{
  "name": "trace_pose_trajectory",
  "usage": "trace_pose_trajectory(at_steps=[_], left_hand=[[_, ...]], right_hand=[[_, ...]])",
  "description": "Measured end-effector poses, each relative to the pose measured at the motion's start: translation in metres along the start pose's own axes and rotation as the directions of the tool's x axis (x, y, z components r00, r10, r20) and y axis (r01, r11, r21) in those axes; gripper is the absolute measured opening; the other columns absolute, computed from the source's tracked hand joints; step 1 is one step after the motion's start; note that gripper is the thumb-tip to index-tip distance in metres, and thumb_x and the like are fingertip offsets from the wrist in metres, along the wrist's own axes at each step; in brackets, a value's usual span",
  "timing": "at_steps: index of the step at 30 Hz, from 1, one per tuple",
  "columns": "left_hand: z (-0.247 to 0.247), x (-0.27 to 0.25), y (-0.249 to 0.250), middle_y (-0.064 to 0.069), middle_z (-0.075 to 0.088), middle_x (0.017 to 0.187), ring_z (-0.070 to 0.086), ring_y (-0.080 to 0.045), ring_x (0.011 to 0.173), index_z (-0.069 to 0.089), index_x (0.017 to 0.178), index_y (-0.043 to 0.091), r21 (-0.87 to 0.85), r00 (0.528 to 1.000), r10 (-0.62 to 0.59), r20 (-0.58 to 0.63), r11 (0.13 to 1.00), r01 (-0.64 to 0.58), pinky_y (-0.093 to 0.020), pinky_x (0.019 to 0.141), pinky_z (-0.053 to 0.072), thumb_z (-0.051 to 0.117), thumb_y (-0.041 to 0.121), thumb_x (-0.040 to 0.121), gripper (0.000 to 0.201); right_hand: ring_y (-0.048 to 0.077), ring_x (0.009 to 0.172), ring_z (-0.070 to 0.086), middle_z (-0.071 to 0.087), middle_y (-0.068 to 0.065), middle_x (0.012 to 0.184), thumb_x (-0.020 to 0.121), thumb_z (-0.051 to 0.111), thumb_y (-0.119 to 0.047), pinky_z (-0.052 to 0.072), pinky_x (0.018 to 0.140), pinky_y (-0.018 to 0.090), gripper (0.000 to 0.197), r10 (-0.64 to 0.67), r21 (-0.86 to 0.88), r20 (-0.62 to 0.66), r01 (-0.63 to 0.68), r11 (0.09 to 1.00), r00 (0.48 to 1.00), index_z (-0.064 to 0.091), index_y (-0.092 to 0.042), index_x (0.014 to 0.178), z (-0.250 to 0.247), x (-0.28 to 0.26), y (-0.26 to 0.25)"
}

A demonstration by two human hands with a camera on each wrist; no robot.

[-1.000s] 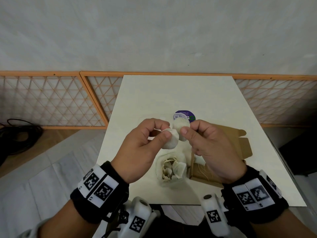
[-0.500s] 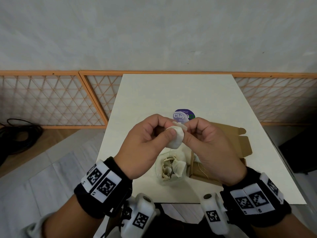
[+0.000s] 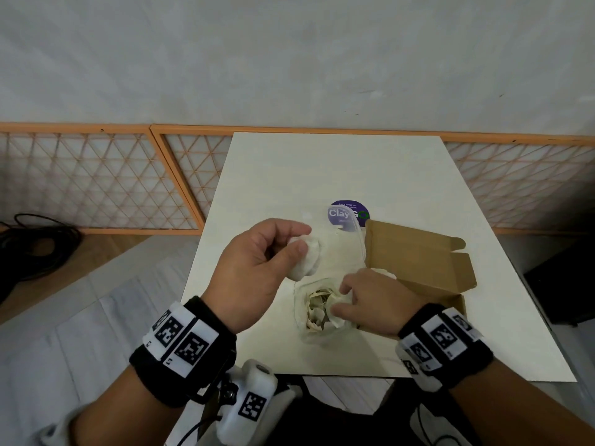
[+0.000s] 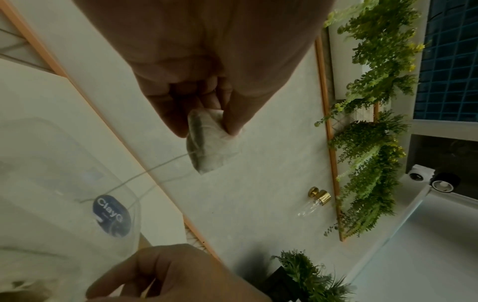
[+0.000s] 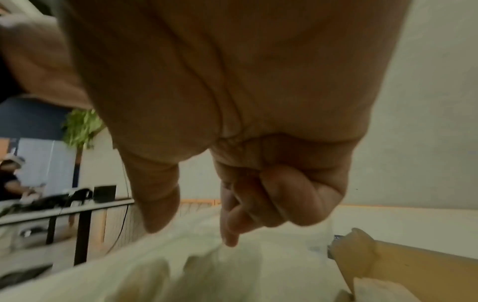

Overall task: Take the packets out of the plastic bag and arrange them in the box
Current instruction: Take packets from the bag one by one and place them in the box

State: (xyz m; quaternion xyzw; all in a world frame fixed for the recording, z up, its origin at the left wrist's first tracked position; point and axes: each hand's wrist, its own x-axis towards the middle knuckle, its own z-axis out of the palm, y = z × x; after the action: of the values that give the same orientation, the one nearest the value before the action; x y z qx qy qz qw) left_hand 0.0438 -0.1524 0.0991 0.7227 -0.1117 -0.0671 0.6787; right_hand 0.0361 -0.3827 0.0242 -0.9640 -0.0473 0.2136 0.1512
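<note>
My left hand [image 3: 301, 239] is raised above the table and pinches white packets [image 3: 307, 262] between thumb and fingers; the left wrist view shows a packet [image 4: 209, 147] with a thin string hanging from it. The clear plastic bag [image 3: 307, 329] lies near the front edge with several packets [image 3: 318, 309] in it. My right hand [image 3: 339, 297] is down at the bag's mouth. Its thumb and forefinger [image 5: 229, 235] are spread over the packets, and nothing shows pinched between them. The open brown cardboard box [image 3: 418, 262] lies just right of the bag.
A purple round sticker [image 3: 349, 214] shows through clear plastic behind the hands. The white table [image 3: 322, 169] stands against an orange lattice fence [image 3: 96, 181]. Black cables [image 3: 35, 246] lie on the floor at left, and something dark [image 3: 563, 284] stands at right.
Both hands were up together on the white packets. Now the right hand has let go and dropped to the bag, while the left hand keeps the packets and has shifted left.
</note>
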Motion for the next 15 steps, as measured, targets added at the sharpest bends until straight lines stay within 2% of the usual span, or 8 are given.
trace_pose_trajectory(at_steps=[3,5,7,9,13,15], left_hand=[[-0.004,-0.005,-0.009,-0.006,0.077,0.091,0.073,-0.037,0.087,0.074,0.097,0.025,0.039,1.0,-0.027,-0.016,0.999,0.027,-0.048,0.079,0.059,0.068,0.023,0.092,0.008],[-0.007,-0.01,-0.015,-0.005,0.076,0.09,0.071,-0.038,0.087,0.073,0.095,0.028,0.077,0.999,-0.038,-0.014,0.996,0.039,-0.053,0.082,0.058,0.066,0.028,0.09,0.009],[-0.01,-0.013,-0.019,-0.007,0.076,0.091,0.071,-0.038,0.088,0.073,0.096,0.029,0.101,0.999,-0.053,0.005,0.994,0.052,-0.058,0.083,0.057,0.065,0.029,0.09,0.009],[-0.011,-0.014,-0.021,-0.007,0.076,0.092,0.071,-0.038,0.089,0.073,0.095,0.029,0.13,0.997,-0.065,0.03,0.99,0.061,-0.059,0.082,0.056,0.064,0.03,0.091,0.01],[-0.011,-0.014,-0.023,-0.006,0.075,0.089,0.069,-0.038,0.085,0.072,0.092,0.031,0.192,0.994,-0.094,0.054,0.978,0.082,-0.057,0.079,0.057,0.063,0.031,0.09,0.009],[-0.009,-0.016,-0.024,-0.008,0.075,0.085,0.068,-0.039,0.081,0.07,0.09,0.03,0.23,0.991,-0.108,0.082,0.969,0.086,-0.057,0.077,0.057,0.063,0.031,0.09,0.007]], right_hand=[[0.019,0.087,0.058,0.061,-0.002,0.1,0.089,0.055,-0.061,0.036,0.058,0.03,0.04,0.086,-0.074,-0.053,-0.09,0.993,0.995,0.053,-0.023,0.1,0.012,0.004,-0.003],[0.018,0.081,0.057,0.062,-0.003,0.091,0.09,0.054,-0.055,0.032,0.053,0.029,0.036,0.137,-0.039,-0.054,-0.139,0.989,0.989,0.052,-0.02,0.096,0.016,0.007,-0.003],[0.018,0.083,0.061,0.063,-0.003,0.089,0.093,0.055,-0.044,0.041,0.057,0.032,0.026,0.146,0.01,-0.022,-0.146,0.989,0.989,0.056,-0.018,0.094,0.019,0.01,0.0],[0.018,0.084,0.063,0.065,-0.002,0.089,0.097,0.056,-0.037,0.048,0.066,0.034,0.021,0.129,0.048,-0.012,-0.128,0.991,0.992,0.06,-0.017,0.092,0.018,0.01,0.003],[0.011,0.079,0.06,0.063,-0.008,0.086,0.098,0.06,-0.035,0.045,0.065,0.029,0.016,0.042,0.151,-0.067,-0.031,0.988,0.997,0.059,-0.023,0.088,-0.003,-0.001,0.003],[0.01,0.08,0.061,0.066,-0.008,0.087,0.096,0.063,-0.036,0.05,0.069,0.029,0.012,0.004,0.244,-0.084,0.017,0.97,0.996,0.06,-0.027,0.088,-0.019,-0.008,0.002]])
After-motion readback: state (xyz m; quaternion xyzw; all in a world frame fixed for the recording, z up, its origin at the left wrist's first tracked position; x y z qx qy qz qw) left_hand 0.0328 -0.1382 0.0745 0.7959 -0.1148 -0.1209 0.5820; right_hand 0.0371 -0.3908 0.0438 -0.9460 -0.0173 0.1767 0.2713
